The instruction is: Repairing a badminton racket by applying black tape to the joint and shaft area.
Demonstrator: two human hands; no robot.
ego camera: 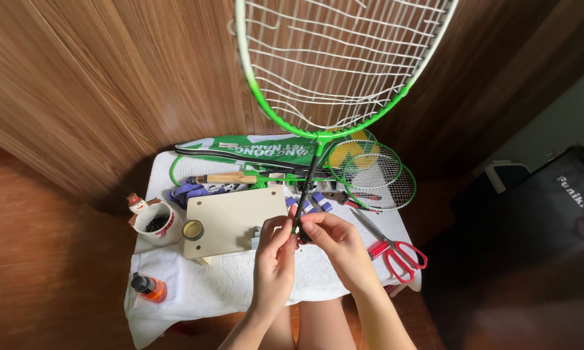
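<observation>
My left hand (pixel 274 249) and right hand (pixel 334 241) both pinch the racket's black shaft (pixel 307 181) low down, left slightly nearer me. The shaft runs up and away to the green racket head (pixel 344 65), above the table (pixel 240 285).

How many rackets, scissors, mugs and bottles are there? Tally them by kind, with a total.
Rackets: 3, the held racket gripped by the left hand and right hand, plus near racket and far racket lying on the table; another may be partly hidden at the left.
Scissors: 1
Mugs: 1
Bottles: 1
Total: 6
</observation>
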